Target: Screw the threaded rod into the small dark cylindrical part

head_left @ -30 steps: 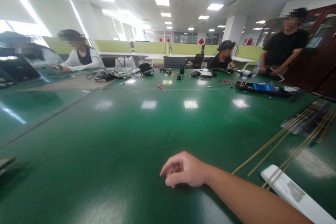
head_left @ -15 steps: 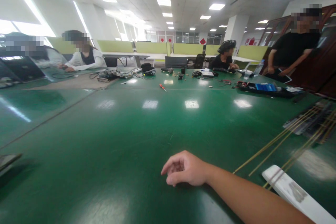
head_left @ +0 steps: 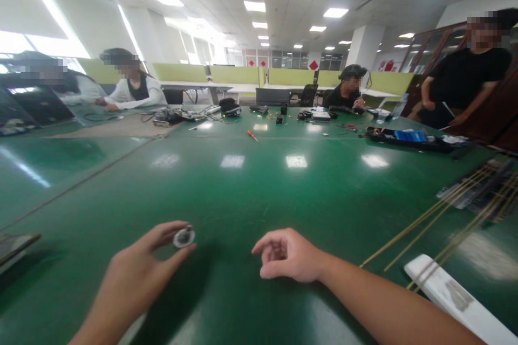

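My left hand [head_left: 140,267] is raised over the green table [head_left: 226,199], thumb and fingers closed around a small round piece [head_left: 184,236]. That piece has a pale, silvery rim and a dark centre; its exact kind is not clear. To its right, my right hand [head_left: 289,256] hovers with loosely curled fingers. A gap shows between its thumb and forefinger, and nothing is visible in it. The right forearm reaches in from the lower right, beside a long white piece [head_left: 453,291] with a grey patch.
Thin yellowish sticks [head_left: 429,210] lie at the right. Behind them sits a black tray [head_left: 404,140] with blue items. A red screwdriver [head_left: 252,135] rests further off. A flat dark-topped object [head_left: 16,248] is at the left edge. Several people sit or stand around the far side.
My left hand has come into view from the lower left with the small round piece in its fingers. My right hand stays nearly in place. The standing person has shifted right.
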Tool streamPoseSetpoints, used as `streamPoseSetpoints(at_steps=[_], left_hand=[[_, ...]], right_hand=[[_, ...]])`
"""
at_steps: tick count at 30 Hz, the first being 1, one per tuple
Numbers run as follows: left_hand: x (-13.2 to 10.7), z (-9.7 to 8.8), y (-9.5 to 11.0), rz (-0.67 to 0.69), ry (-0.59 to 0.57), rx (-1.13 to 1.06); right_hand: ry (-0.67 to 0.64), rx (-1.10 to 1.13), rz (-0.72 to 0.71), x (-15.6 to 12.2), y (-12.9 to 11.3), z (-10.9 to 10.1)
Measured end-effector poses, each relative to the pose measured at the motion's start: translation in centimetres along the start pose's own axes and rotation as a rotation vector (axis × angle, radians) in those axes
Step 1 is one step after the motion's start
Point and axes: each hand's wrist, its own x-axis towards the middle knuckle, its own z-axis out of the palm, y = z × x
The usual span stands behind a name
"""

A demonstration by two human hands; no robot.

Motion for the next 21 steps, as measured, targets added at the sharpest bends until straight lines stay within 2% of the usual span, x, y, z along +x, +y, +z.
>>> streamPoseSetpoints(at_steps=[4, 6, 8, 11, 17, 21], left_hand=[[2.3, 4.4, 5.9, 0.231, -0.215, -0.213], [2.9, 5.7, 8.1, 0.323, -0.245, -0.249], [3.1, 6.4, 9.0, 0.406, -0.252, -0.278], [3.0, 7.1, 8.4, 0.479, -0.231, -0.353], [2.5, 8.6, 5.0, 0.494, -0.198, -0.402], [2.6, 8.8, 4.8, 0.469, -0.177, -0.403]], right_hand=[[0.25, -0.168, -0.113, -0.1, -0.4, -0.2], [0.343, -0.232, -0.134, 0.0, -0.6, -0.3], [0.403, -0.296, -0.132, 0.0, -0.6, -0.3], [0.44, -0.388, -0.109, 0.2, -0.3, -0.3], [0.445, -0.416, -0.084, 0.4, 0.4, -0.4], [0.429, -0.425, -0.059, 0.3, 0.3, -0.4]])
